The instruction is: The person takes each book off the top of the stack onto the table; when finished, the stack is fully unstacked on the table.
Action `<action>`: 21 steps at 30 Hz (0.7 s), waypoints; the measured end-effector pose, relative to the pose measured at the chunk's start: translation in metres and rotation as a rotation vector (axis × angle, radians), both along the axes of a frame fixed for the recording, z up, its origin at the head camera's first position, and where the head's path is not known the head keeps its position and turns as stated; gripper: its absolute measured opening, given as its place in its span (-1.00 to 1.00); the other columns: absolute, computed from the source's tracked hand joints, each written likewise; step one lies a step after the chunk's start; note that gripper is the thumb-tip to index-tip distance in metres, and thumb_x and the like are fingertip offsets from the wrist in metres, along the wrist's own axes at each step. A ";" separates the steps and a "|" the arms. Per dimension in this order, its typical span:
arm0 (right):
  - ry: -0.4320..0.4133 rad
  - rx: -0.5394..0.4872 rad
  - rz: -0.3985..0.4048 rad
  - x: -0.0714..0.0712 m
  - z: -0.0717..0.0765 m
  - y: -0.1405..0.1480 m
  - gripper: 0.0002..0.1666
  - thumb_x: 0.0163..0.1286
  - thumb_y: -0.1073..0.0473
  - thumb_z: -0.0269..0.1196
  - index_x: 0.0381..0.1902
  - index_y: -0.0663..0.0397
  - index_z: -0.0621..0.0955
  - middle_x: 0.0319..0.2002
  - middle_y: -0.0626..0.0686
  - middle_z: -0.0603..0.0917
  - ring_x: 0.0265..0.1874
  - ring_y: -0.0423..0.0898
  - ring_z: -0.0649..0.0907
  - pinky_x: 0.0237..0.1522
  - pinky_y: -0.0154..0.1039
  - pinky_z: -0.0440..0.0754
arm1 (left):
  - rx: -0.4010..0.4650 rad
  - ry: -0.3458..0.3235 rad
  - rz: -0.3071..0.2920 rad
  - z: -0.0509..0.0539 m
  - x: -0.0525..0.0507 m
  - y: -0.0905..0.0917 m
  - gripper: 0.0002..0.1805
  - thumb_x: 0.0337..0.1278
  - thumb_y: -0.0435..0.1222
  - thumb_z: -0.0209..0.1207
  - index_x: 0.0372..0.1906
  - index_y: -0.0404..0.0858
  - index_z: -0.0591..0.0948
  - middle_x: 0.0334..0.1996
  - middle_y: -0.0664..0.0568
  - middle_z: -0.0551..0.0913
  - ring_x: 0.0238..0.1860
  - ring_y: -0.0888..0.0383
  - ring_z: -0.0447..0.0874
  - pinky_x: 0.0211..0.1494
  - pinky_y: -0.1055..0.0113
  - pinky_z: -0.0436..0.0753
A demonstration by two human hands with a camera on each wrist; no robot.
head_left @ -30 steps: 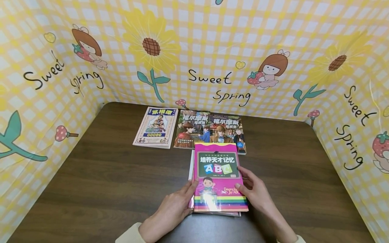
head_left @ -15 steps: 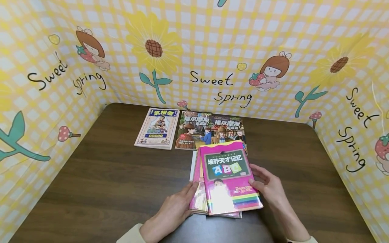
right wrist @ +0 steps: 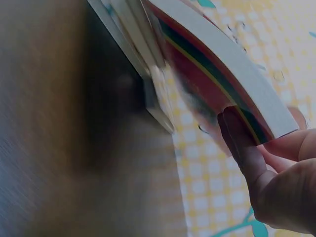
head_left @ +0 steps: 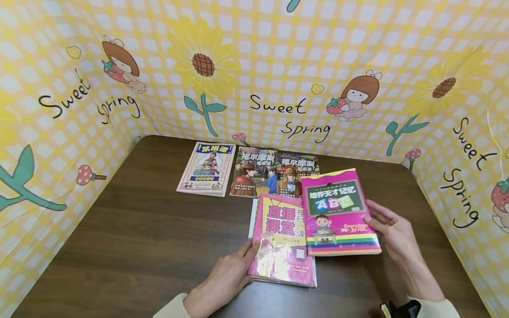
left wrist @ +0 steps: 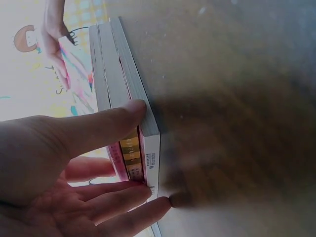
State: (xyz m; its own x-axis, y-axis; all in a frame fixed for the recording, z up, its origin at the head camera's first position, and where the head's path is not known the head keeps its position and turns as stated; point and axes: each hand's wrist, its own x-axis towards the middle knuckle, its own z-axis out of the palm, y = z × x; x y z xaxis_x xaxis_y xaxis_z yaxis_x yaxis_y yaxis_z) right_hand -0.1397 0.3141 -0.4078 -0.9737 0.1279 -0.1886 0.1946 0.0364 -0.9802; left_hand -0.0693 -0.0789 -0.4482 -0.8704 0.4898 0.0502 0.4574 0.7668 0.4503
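Observation:
My right hand [head_left: 397,236] pinches the right edge of a pink ABC book [head_left: 338,221], thumb on the cover and fingers beneath. This book is raised and tilted, its left edge over a stack of books. Topmost in that stack lies a pink and yellow book [head_left: 280,260]; a white-edged book [head_left: 252,218] shows below it. My left hand [head_left: 226,276] holds the stack at its lower left corner. In the left wrist view its thumb touches the page edges [left wrist: 116,79] and its fingers lie along the spines [left wrist: 131,153].
Behind the stack lie a cream and blue book [head_left: 207,168] and two illustrated detective books [head_left: 252,172], side by side. The dark wooden table [head_left: 159,238] meets a yellow checked cloth wall [head_left: 270,66] at the back and sides. A black strap [head_left: 399,309] shows by the right sleeve.
My right hand has lifted the pink ABC book off the stack and moved it right, uncovering the pink and yellow book. My left hand has stayed at the stack's corner.

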 end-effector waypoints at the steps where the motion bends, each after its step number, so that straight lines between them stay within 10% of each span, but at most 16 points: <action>1: 0.007 -0.028 -0.012 -0.003 0.003 0.005 -0.30 0.27 0.20 0.34 0.36 0.03 0.42 -0.15 -0.31 0.68 -0.24 -0.26 0.70 -0.25 -0.32 0.66 | 0.000 0.002 0.000 0.000 0.000 0.000 -0.19 -0.08 -0.32 0.43 0.35 -0.30 0.37 0.23 -0.32 0.44 -0.09 -0.15 0.66 -0.31 -0.09 0.62; 10: -0.009 -0.190 -0.052 -0.044 0.019 0.044 -0.30 0.23 0.27 0.35 0.34 -0.05 0.44 -0.24 -0.31 0.70 -0.29 -0.26 0.71 -0.32 -0.33 0.66 | 0.003 0.015 0.010 0.001 0.001 -0.001 -0.19 -0.09 -0.30 0.44 0.34 -0.29 0.37 0.24 -0.30 0.45 -0.12 -0.15 0.67 -0.34 -0.11 0.60; 21: -0.149 0.039 -0.086 -0.092 0.001 0.064 -0.21 0.32 0.19 0.28 0.46 0.03 0.25 0.07 -0.22 0.61 -0.38 -0.34 0.68 -0.38 -0.33 0.65 | -0.007 0.035 0.012 0.000 0.002 0.001 -0.22 -0.09 -0.29 0.44 0.32 -0.30 0.40 0.21 -0.29 0.47 -0.14 -0.12 0.68 -0.34 -0.06 0.62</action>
State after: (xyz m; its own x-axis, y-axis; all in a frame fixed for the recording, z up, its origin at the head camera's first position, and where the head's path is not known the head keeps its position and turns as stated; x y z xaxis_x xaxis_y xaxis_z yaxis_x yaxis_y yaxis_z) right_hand -0.2321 0.3777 -0.4069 -0.9207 0.2192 -0.3230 0.3414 0.0511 -0.9385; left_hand -0.0671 -0.0779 -0.4480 -0.8739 0.4799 0.0772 0.4636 0.7752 0.4292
